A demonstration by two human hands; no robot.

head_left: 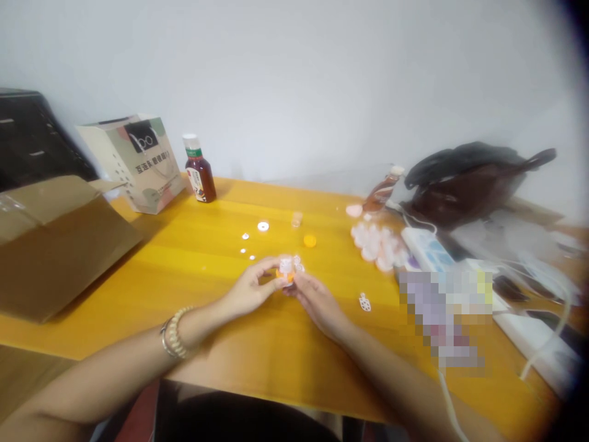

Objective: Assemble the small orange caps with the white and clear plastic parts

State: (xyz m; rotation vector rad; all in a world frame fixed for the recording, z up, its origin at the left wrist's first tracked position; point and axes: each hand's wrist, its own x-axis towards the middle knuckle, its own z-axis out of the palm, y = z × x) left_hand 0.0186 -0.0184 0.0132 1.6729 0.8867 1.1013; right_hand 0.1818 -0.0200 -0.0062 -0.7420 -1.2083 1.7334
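Over the middle of the table, my left hand [257, 286] is closed with thumb and fingers on a small clear-and-orange plastic piece [285, 270]. My right hand [319, 302] pinches the same piece from the other side; its fingertips are partly hidden. Just behind the fingers shows a white openwork piece [298, 264]. Beyond the hands lie an orange disc [310, 241], a white ring [262, 226], a small clear-pinkish piece [297, 218] and several tiny white parts [245, 236]. A white cut-out piece [365, 302] rests to the right of my right hand. Blur hides fine detail.
A cardboard box [64, 245], a paper bag [138, 166] and a dark red bottle [200, 175] stand at the left. On the right are pinkish round pieces [377, 245], a tilted bottle [383, 191], a dark bag [469, 184], a power strip [430, 252] and cables.
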